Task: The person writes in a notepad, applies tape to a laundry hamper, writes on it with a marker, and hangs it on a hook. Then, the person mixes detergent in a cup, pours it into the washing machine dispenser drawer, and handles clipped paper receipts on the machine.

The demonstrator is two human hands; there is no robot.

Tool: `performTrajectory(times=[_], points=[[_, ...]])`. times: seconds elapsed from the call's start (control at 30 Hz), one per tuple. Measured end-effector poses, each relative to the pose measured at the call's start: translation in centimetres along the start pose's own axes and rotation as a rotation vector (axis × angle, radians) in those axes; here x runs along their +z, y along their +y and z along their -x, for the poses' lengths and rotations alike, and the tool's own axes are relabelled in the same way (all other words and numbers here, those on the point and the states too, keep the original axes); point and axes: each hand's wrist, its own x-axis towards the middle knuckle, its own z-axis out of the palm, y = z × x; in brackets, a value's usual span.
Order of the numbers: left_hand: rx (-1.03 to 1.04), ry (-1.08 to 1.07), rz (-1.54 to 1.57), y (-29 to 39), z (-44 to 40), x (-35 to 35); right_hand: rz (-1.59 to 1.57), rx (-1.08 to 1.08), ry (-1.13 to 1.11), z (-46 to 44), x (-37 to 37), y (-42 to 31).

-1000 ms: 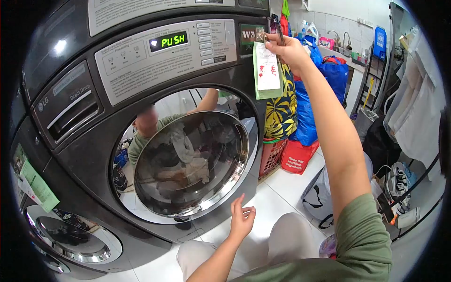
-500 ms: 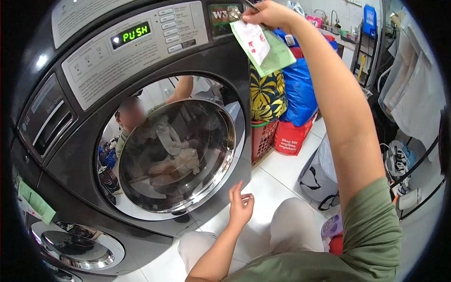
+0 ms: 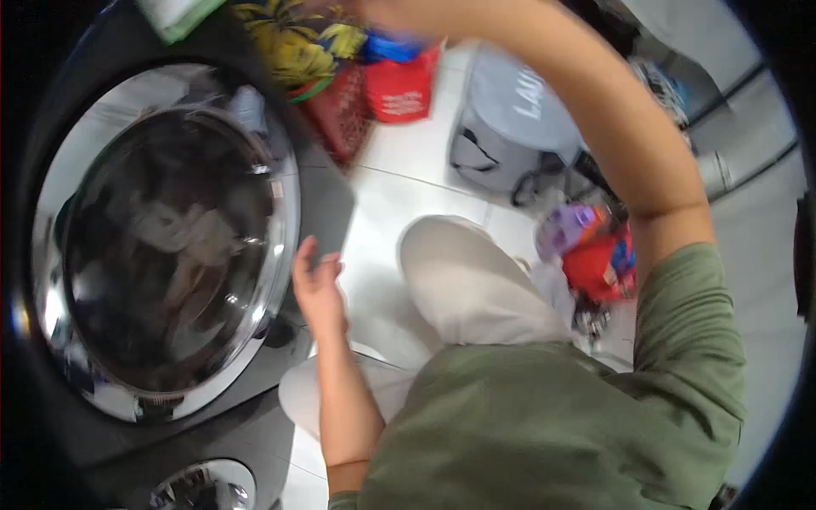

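My left hand is raised beside the front-loading washing machine's round glass door, fingers loosely apart and holding nothing. The door is closed, with light-coloured laundry behind the glass. My right arm reaches up and over to the top edge, where my right hand is blurred and cut off, so its fingers do not show. A green paper slip hangs at the top left against the machine, apart from the visible part of that hand.
Behind the machine stand a yellow-and-dark patterned bag, a red basket and a red bag. A grey laundry hamper is on the white tiled floor. Red and purple packages lie right of my knee.
The view has swung down and right, taking the lit display out of sight. My right hand, earlier holding something at the green slip, now appears well to the slip's right. My left hand stays raised.
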Motion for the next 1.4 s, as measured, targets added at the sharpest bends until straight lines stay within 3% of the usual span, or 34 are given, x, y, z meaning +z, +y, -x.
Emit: performTrajectory(times=[0.03,0.07,0.1,0.17,0.2,0.23,0.3,0.4,0.43,0.47,0.6,0.67,0.73,0.83,0.93,1.2,1.27,1.33,1.4], points=[[-0.050,-0.020,0.047,0.5,0.2,0.3,0.416,0.277,-0.294,7.1,-2.6,-10.7],[-0.096,-0.032,0.089,0.9,0.5,0.4,0.397,0.209,-0.288,14.7,-1.2,-10.8],[-0.102,-0.069,0.062,1.5,1.4,0.8,0.402,0.527,-0.514,22.4,0.5,-11.2],[-0.046,-0.139,0.012,0.9,2.9,1.5,0.065,1.410,-0.549,35.1,3.4,-14.2],[0.006,-0.164,-0.025,0.8,5.3,2.4,0.041,1.537,-0.499,42.5,4.2,-16.7],[0.083,-0.212,-0.072,0.1,6.0,3.1,0.012,1.657,-0.614,49.5,5.9,-18.4],[0.247,-0.289,-0.167,-0.8,6.9,5.0,-0.106,1.811,-0.566,56.8,9.2,-22.4],[0.478,-0.433,-0.403,-0.8,8.9,8.3,0.096,1.944,-0.566,58.0,13.1,-25.8],[0.570,-0.481,-0.541,-0.4,9.4,9.6,0.036,1.944,-0.718,58.2,13.4,-25.2],[0.660,-0.528,-0.673,-0.4,9.9,10.6,0.062,1.949,-0.703,59.8,14.2,-24.8],[0.679,-0.523,-0.791,-0.4,10.6,12.3,0.166,1.895,-0.688,69.3,19.7,-21.7],[0.686,-0.544,-0.800,-0.4,10.6,12.1,0.285,1.905,-0.240,65.3,15.9,-20.9],[0.678,-0.550,-0.834,-0.2,10.8,12.0,0.357,1.596,0.216,60.3,11.3,-21.6],[0.722,-0.528,-0.858,-0.6,10.7,12.1,0.355,1.326,0.468,54.4,5.5,-23.4],[0.726,-0.525,-0.832,-0.8,10.9,12.6,0.388,1.319,0.556,52.9,3.8,-23.9],[0.796,-0.643,-0.857,0.6,9.8,12.1,0.100,1.721,-0.251,54.8,3.2,-28.7],[0.779,-0.691,-0.863,1.0,8.4,11.8,-0.155,1.775,-0.601,53.9,1.9,-31.5],[0.726,-0.694,-0.865,1.6,7.6,12.6,-0.187,1.853,-1.041,53.2,0.7,-33.9],[0.639,-0.700,-0.868,2.1,6.7,13.4,-0.123,1.974,-1.163,55.3,0.8,-35.9]])
